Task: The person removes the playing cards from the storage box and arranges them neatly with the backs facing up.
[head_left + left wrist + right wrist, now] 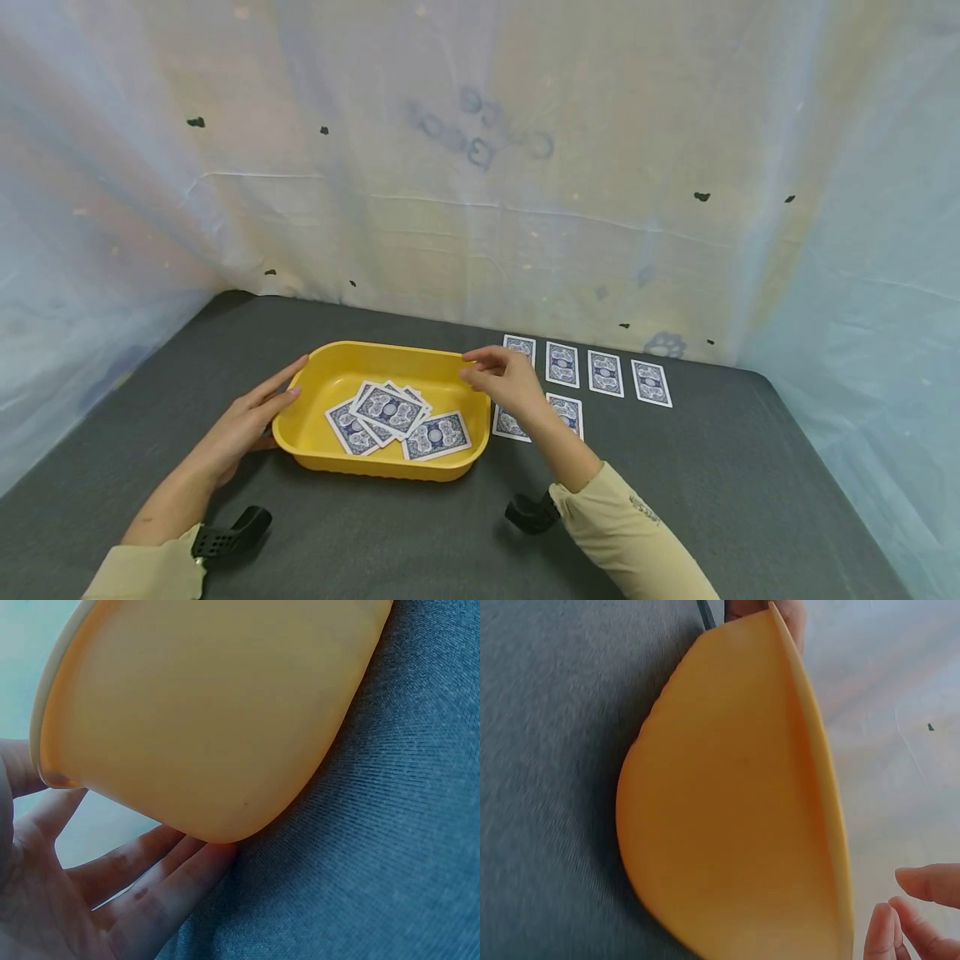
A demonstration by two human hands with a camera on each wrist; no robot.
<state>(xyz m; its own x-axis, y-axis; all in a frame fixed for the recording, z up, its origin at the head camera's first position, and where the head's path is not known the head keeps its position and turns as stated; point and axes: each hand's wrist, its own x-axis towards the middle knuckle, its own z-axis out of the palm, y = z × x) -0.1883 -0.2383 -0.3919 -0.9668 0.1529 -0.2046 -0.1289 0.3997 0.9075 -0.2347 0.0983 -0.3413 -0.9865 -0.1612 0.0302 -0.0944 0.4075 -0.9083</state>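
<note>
Near the table's back edge, I brace the yellow tray (315,442) with my flat, spread left hand (243,421); my right hand (504,379), fingers loosely curled and holding nothing, hovers over its rim, ready to pick the playing cards (390,412) one at a time.

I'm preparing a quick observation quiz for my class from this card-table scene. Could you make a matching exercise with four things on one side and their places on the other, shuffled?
Things:
1. shallow yellow plastic tray
2. loose pile of blue-backed playing cards
3. row of four blue-backed cards
4. left hand

Places:
A. along the back edge of the grey felt table, by the sheet
B. against the tray's left side, fingers straight
C. inside the tray
D. on the table between the two hands

Pairs: 1-D, 2-C, 3-A, 4-B
</note>
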